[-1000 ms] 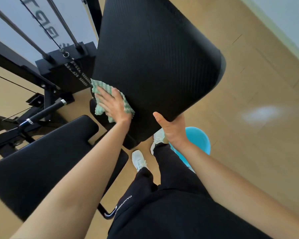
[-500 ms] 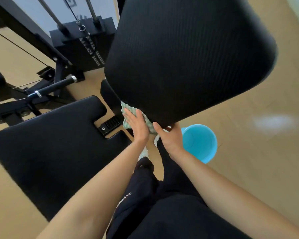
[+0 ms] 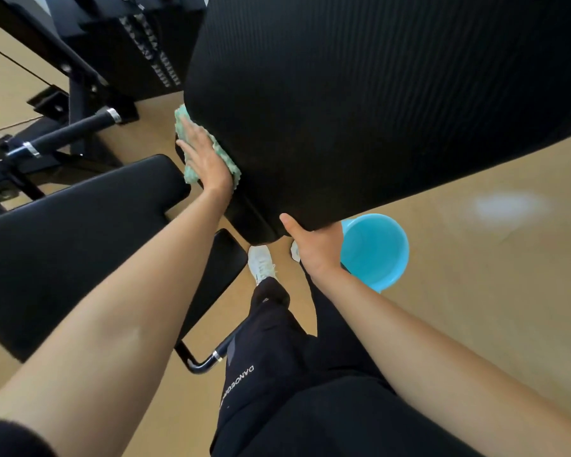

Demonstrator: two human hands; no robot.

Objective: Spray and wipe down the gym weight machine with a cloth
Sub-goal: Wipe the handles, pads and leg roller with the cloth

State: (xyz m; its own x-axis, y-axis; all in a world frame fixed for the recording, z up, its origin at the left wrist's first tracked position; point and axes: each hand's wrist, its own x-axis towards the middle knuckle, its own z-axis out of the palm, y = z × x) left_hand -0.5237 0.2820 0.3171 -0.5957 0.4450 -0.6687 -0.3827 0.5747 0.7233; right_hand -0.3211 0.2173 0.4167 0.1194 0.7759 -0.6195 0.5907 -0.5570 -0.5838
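A large black ribbed back pad (image 3: 360, 94) of the weight machine fills the upper right, tilted up. My left hand (image 3: 205, 156) presses a green cloth (image 3: 226, 159) flat against the pad's left edge, fingers straight. My right hand (image 3: 314, 247) grips the pad's lower edge from below, thumb on the front face, fingers hidden behind it. No spray bottle is visible.
A black seat pad (image 3: 63, 232) lies at lower left. The weight stack (image 3: 139, 44) and a black handle bar (image 3: 76, 128) stand at upper left. A blue bucket (image 3: 376, 252) sits on the tan floor by my white shoes (image 3: 261, 263).
My left hand slid the cloth up the pad's left edge from the bottom corner. My right hand keeps its hold on the lower edge. The camera moved closer to the pad.
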